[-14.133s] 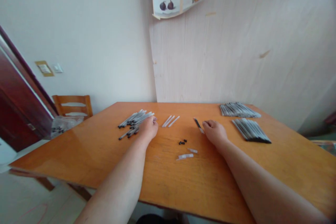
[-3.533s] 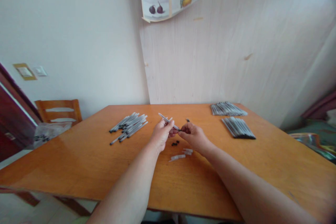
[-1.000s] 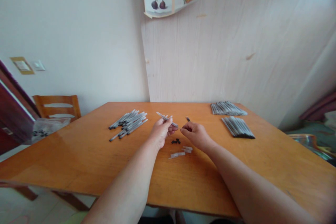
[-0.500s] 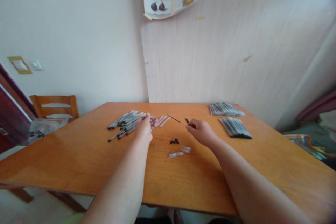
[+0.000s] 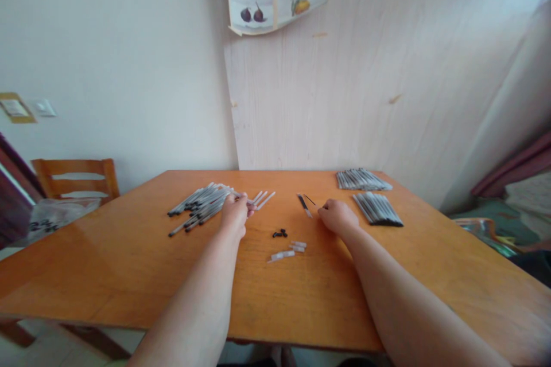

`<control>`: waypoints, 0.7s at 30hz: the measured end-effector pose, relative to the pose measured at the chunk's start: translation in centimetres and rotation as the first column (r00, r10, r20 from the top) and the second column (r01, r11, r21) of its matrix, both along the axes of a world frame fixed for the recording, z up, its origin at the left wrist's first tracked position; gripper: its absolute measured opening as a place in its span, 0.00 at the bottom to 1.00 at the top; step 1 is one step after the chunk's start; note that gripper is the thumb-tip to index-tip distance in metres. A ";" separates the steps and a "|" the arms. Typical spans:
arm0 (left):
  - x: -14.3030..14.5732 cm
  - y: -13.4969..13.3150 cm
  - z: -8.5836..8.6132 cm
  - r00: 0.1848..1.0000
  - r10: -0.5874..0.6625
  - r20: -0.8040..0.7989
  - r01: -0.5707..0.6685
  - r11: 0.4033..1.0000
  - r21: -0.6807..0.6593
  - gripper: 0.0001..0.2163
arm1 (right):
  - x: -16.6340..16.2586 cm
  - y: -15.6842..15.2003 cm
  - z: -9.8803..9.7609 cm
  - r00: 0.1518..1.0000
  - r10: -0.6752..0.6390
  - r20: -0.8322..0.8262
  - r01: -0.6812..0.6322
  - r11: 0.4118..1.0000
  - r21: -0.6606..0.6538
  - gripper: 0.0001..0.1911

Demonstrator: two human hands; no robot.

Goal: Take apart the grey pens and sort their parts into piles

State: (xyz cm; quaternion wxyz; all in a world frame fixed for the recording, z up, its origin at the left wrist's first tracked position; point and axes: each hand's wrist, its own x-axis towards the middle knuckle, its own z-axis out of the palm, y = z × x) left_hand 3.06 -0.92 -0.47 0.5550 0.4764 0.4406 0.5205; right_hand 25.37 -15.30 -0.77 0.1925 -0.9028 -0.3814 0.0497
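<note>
Pulling away to the R, R hand [image 5: 339, 216] has its fingers bent in tight on a thin, straight, black plastic refill [image 5: 309, 199] that pokes out away & to the L. A sec ago the two hands nearly met over one pen; prob. means that pen's now split, tho neither piece looks let go yet. L hand [image 5: 235, 212] has swung back L since then, fingers curled, nearly closed round a pale see-thru plastic tube [image 5: 252, 205], grip partly hidden. Just R of it lie loose pale plastic tubes [image 5: 267, 200]; just L, a heap of slim clear plastic pens w/ black ends [image 5: 200, 206]. Vs 0.5 s back, the held refill's far tip has gone from beside the loose tubes to beside some flat-lying black refills w/ clear ends [image 5: 305, 205], just L of R hand. Btwn the hands & nearer the body: tiny black plastic plugs [image 5: 283, 233] and short frosty-clear plastic caps [image 5: 287, 253], approx same as a sec ago. Also unchanged, R of R hand: nearer flat bundle of clear-and-black plastic pens [image 5: 377, 209].
</note>
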 end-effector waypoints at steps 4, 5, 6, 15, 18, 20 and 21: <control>0.1 0.0 -0.2 0.998 -0.014 -0.060 0.017 0.998 0.057 0.06 | -0.2 0.1 -0.3 1.000 0.018 -0.014 -0.018 1.000 -0.005 0.13; 0.1 -0.1 -0.2 0.997 -0.012 -0.078 0.018 0.997 0.069 0.06 | -0.2 0.1 -0.3 1.000 0.022 -0.020 -0.022 1.000 -0.004 0.13; 0.1 -0.1 -0.2 0.995 -0.011 -0.097 0.018 0.997 0.078 0.06 | -0.2 0.1 -0.3 0.999 0.027 -0.024 -0.027 1.000 -0.001 0.13; 0.2 0.0 -0.9 0.943 0.029 -0.330 0.043 0.977 0.208 0.09 | -0.2 0.2 -0.4 0.994 0.099 -0.057 -0.098 0.995 0.012 0.13; 0.1 0.4 -1.4 0.928 0.084 -0.362 0.013 0.966 0.258 0.11 | -0.3 0.3 -0.4 0.992 0.119 -0.051 -0.118 0.993 0.024 0.12; -0.1 0.6 -1.5 0.899 0.128 -0.419 0.003 0.954 0.299 0.11 | -0.4 0.3 -0.5 0.990 0.127 -0.054 -0.126 0.992 0.031 0.12; -0.2 0.6 -1.5 0.872 0.148 -0.466 0.013 0.946 0.325 0.10 | -0.4 0.4 -0.5 0.990 0.130 -0.055 -0.128 0.991 0.035 0.12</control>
